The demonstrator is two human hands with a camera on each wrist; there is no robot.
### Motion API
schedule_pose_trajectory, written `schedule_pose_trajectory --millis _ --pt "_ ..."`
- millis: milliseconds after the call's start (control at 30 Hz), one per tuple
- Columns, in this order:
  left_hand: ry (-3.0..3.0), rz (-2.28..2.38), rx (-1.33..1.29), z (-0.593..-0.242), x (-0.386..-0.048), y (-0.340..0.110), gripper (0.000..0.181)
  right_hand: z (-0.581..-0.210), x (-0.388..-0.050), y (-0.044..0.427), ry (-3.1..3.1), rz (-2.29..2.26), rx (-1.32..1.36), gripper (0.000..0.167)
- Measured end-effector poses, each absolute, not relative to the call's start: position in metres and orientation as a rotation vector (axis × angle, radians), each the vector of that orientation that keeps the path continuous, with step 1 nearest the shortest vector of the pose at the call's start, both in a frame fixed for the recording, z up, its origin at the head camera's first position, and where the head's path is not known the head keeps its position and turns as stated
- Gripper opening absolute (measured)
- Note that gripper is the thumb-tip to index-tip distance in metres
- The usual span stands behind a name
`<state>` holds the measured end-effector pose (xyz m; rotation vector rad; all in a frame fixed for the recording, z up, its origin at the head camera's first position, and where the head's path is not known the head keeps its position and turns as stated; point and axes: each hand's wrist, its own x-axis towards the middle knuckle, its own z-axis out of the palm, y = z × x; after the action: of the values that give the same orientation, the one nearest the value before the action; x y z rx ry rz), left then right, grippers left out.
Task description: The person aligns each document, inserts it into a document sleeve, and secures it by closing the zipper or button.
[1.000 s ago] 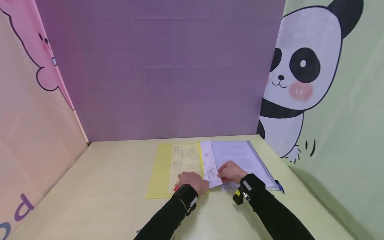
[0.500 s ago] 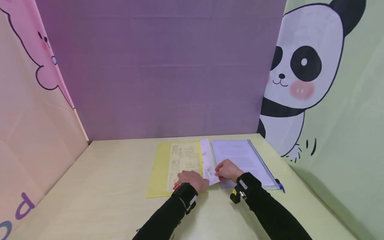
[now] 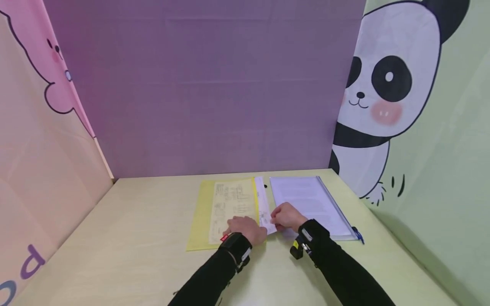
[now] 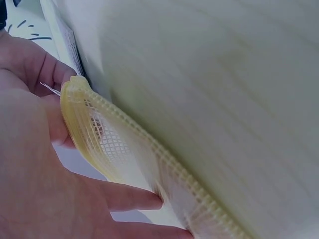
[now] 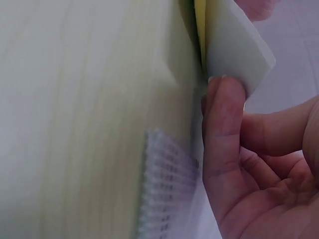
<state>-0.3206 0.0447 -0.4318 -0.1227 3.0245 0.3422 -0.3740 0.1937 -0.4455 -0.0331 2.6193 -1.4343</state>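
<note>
A yellow mesh zipper pouch [image 3: 204, 212] lies flat in the head view, with a printed paper sheet [image 3: 233, 199] showing through its cover. The sheet's white right strip sticks out of the pouch's right side. My left hand [image 3: 246, 229] holds the pouch near its lower right corner; in the left wrist view its thumb is at the raised yellow edge [image 4: 75, 114] and its fingers touch the mesh. Between thumb and fingertips, my right hand [image 3: 289, 216] pinches the sheet's lower right corner, seen close up as white paper [image 5: 239, 50] in the right wrist view.
A second, pale mesh pouch [image 3: 298, 189] with white printed pages lies to the right, a blue tag [image 3: 357, 234] at its lower right corner. A small black piece [image 3: 265, 186] shows between the pouches. A purple panel [image 3: 214, 93] stands behind the pale wooden table [image 3: 145, 229].
My right hand has moved slightly left, and the sheet has slid left, deeper into the yellow pouch. A gap now shows between the sheet and the pale pouch. My left hand stays in place.
</note>
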Motion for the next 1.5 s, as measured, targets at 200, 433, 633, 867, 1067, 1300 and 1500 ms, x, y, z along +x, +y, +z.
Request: schedule_pose_trajectory --millis 200,433,633,867,1067,1300,1500 --pt "3.013 0.380 -0.134 -0.433 -0.321 0.043 0.066 -0.446 -0.373 0.189 2.541 -1.491 -0.076 0.004" --pt "3.037 0.398 -0.125 -0.430 -0.317 0.039 0.063 -0.447 -0.372 0.193 2.407 -1.592 -0.015 0.010" --pt "3.038 0.410 -0.094 -0.430 -0.317 0.036 0.062 -0.447 -0.374 0.199 2.348 -1.615 -0.028 0.011" --pt "3.006 0.390 -0.094 -0.429 -0.316 0.035 0.054 -0.450 -0.378 0.203 2.358 -1.614 -0.002 0.010" --pt "2.994 0.390 -0.072 -0.426 -0.312 0.035 0.055 -0.452 -0.378 0.201 2.417 -1.568 -0.008 0.009" --pt "2.989 0.398 -0.069 -0.422 -0.310 0.035 0.056 -0.448 -0.373 0.194 2.459 -1.560 -0.023 0.009" --pt "3.005 0.370 -0.052 -0.421 -0.312 0.036 0.056 -0.448 -0.375 0.188 2.458 -1.569 -0.091 0.004"
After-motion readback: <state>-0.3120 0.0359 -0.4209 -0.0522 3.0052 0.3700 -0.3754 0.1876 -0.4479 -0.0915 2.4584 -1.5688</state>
